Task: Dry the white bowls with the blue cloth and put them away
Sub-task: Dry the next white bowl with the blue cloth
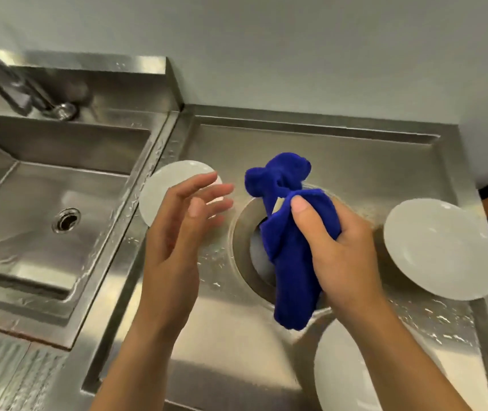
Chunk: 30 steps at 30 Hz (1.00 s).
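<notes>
I have the cloth (290,247) bunched in my right hand (343,253); left hand (177,226) is spread wide, empty. No bowl picked yet. Bowl A (159,194) sits just past my left fingertips; next I'd close on its rim and bring it to the cloth.
</notes>
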Motion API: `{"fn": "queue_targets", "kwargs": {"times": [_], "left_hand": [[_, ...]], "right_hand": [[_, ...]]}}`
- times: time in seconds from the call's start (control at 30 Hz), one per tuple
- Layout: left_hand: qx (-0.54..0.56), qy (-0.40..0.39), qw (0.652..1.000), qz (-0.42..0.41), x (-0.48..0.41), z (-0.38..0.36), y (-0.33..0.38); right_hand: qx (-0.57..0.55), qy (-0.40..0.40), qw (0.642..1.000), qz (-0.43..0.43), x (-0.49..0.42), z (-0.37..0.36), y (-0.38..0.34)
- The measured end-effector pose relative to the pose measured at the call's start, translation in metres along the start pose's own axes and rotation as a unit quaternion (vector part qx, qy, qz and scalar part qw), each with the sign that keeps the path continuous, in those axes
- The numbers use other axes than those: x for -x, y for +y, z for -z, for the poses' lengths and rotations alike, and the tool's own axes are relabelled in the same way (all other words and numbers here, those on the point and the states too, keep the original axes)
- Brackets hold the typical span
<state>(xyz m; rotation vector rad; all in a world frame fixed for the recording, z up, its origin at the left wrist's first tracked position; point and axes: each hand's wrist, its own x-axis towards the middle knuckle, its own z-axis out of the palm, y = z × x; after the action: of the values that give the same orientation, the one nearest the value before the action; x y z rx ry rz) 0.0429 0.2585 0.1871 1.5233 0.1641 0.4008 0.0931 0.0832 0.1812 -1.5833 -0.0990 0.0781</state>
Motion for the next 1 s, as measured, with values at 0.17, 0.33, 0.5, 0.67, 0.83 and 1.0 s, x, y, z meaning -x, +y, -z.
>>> {"fn": "queue_targets", "kwargs": {"times": [0.17,0.33,0.5,0.67,0.83,1.0], "left_hand": [[-0.014,0.046,0.999,0.003,-0.044,0.07,0.004],[-0.026,0.09,0.995,0.039,-0.072,0.117,-0.028],[-0.008,0.149,0.983,0.103,-0.089,0.144,-0.072],[-0.043,0.198,0.963,0.179,-0.093,0.155,-0.128],[-0.112,0.193,0.932,0.286,-0.089,0.158,-0.178],[-0.039,0.163,0.918,0.36,-0.097,0.146,-0.198]], "right_hand": [[-0.012,-0.041,0.999,0.015,-0.04,-0.082,-0.011],[-0.011,-0.065,0.998,-0.015,-0.077,-0.14,0.013],[0.018,-0.067,0.996,-0.047,-0.105,-0.177,0.052],[0.042,-0.064,0.994,-0.076,-0.127,-0.202,0.094],[0.062,-0.031,0.991,-0.111,-0.142,-0.212,0.125],[0.036,-0.006,0.989,-0.142,-0.146,-0.212,0.138]]}}
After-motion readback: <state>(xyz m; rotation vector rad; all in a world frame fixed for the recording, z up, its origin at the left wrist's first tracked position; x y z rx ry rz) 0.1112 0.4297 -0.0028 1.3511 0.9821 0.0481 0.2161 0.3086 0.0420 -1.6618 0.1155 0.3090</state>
